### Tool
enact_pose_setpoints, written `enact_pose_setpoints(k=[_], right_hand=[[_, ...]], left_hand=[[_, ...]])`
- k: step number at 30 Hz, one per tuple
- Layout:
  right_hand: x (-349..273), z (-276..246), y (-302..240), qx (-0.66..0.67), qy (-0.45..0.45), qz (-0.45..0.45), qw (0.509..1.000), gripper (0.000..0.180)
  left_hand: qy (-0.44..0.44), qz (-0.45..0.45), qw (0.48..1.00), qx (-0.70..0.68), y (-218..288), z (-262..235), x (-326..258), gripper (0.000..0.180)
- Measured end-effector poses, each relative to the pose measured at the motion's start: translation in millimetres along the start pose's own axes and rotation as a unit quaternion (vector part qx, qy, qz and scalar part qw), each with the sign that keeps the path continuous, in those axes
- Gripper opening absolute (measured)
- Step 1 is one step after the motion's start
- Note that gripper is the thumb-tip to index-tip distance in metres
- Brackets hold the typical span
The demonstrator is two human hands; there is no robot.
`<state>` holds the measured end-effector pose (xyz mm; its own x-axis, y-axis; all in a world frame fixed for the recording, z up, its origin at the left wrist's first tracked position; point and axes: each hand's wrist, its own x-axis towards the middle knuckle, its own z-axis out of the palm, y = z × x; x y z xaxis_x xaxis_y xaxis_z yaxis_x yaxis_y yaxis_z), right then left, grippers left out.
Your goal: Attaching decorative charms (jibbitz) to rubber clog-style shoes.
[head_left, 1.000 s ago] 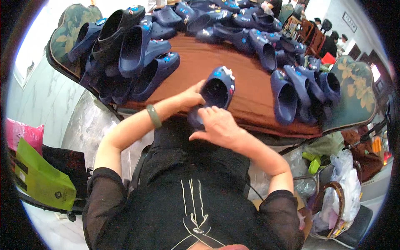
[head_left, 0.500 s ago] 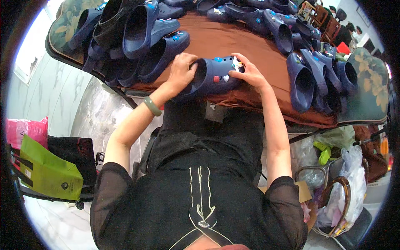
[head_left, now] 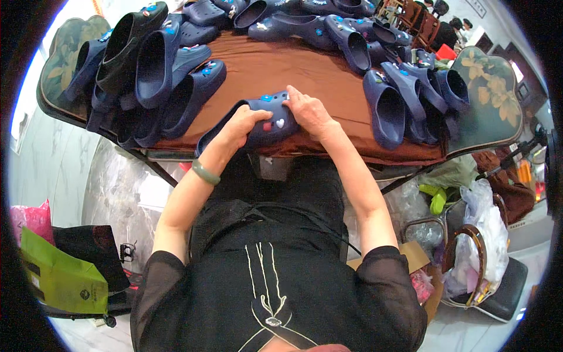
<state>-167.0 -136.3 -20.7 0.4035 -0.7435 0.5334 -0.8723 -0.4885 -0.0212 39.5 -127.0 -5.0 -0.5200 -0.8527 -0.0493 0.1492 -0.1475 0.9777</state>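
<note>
A navy blue clog [head_left: 271,136] lies at the table's near edge, its heel opening toward the left and its toe toward the right. Small charms sit on its holed upper, among them a blue one, a red one and a white heart. My left hand [head_left: 246,124] grips the clog by its side, thumb laid across the upper. At the toe end, my right hand [head_left: 309,115] is closed over the clog with fingertips pressed on its top. Those fingers hide that part of the upper and any charm under them.
Navy clogs [head_left: 153,67] are stacked at the left, with more clogs [head_left: 387,111] at the right and along the back. Brown cloth [head_left: 258,64] covers the table. Below stand a green bag [head_left: 64,273] at left and a basket with plastic bags [head_left: 481,246] at right.
My right hand has turned over the toe and now covers the white charm there. My left hand has shifted from the heel opening onto the upper. The whole view has moved somewhat.
</note>
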Motion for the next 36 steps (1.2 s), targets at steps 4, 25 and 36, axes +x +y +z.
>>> enact_pose_setpoints(k=[4, 25, 36], right_hand=[[-6.1, -11.3, -10.1, -0.036, 0.055, -0.047, 0.997, 0.032], [18.2, -49.6, -30.7, 0.281, -0.004, -0.065, 0.958, 0.037], [26.2, -2.2, -67.8, 0.176, 0.008, 0.032, 0.984, 0.018]], left_hand=[[0.014, 0.038, 0.998, -0.047, -4.4, 10.4, -26.4, 0.028], [0.005, 0.051, 0.999, -0.012, -9.4, 12.0, -41.7, 0.025], [0.051, 0.031, 0.996, 0.065, -11.6, 2.8, -41.5, 0.018]])
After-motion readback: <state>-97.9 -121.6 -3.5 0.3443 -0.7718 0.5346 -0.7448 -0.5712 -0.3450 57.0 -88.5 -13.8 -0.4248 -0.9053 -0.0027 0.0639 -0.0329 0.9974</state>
